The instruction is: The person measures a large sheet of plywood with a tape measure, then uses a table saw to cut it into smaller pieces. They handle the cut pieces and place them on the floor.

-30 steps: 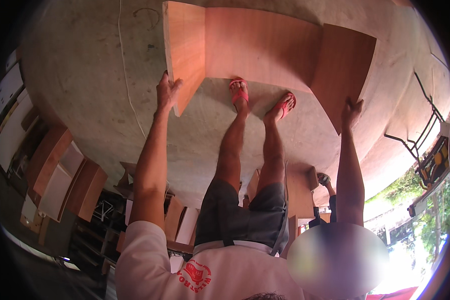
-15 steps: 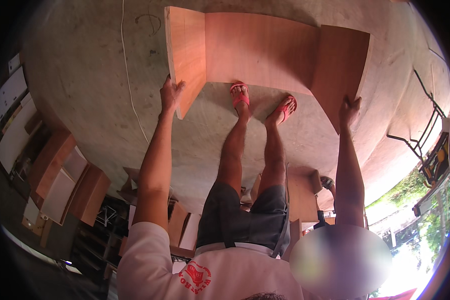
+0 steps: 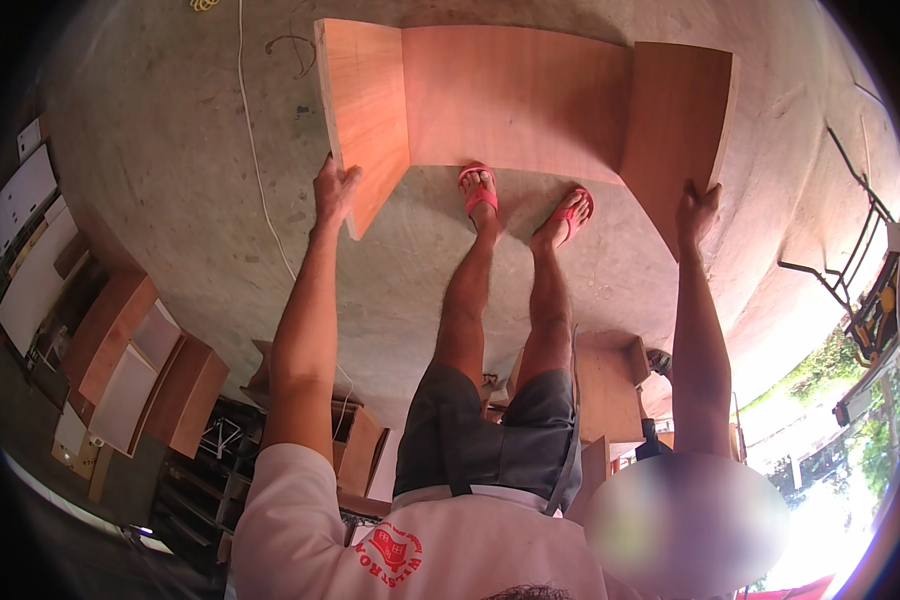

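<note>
A U-shaped assembly of reddish-brown plywood panels [image 3: 515, 95] spans the floor around the front of my feet, one wide panel with a side panel at each end. My left hand [image 3: 335, 190] grips the outer edge of the left side panel, thumb on its inner face. On the other side, my right hand [image 3: 698, 213] grips the near outer edge of the right side panel, with the thumb showing at that edge. The remaining fingers of both hands are partly hidden.
My feet in red sandals [image 3: 477, 185] stand close to the wide panel's lower edge. A pale cord [image 3: 255, 160] runs along the concrete floor at left. Brown wooden units [image 3: 120, 340] stand at far left, and a black metal frame [image 3: 840, 275] lies at right.
The panel assembly has shifted slightly to the left, and both hands have moved left with it. Their grips look the same. The feet stay in place.
</note>
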Demonstrator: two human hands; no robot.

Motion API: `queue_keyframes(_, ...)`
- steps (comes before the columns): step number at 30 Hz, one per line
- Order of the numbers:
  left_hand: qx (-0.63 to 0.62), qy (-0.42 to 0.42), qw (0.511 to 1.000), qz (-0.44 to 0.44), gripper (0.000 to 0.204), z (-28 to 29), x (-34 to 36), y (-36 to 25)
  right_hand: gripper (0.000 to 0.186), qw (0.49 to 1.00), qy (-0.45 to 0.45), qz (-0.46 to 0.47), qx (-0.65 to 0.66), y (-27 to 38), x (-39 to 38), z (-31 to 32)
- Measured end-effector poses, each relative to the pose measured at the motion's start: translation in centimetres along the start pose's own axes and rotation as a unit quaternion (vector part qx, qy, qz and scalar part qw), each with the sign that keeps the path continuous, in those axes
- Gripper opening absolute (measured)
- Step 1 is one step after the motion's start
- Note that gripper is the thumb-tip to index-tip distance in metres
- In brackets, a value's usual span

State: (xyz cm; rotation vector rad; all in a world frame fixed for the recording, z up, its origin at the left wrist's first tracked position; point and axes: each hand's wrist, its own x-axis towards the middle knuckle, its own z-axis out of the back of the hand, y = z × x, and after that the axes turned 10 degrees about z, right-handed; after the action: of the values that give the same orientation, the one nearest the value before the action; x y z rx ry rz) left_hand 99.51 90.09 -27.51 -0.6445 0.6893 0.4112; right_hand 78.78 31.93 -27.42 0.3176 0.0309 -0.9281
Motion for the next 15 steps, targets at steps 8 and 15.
queue_keyframes(8,0.001,-0.005,1.0,-0.027,0.044,-0.3,0.5,0.8,0.044,1.0,0.004,-0.014,0.009,0.1,0.1,0.0)
queue_keyframes(15,0.044,-0.027,0.999,-0.001,0.053,0.2,-1.0,-2.2,0.043,1.0,0.005,-0.014,-0.022,0.2,-0.1,0.2)
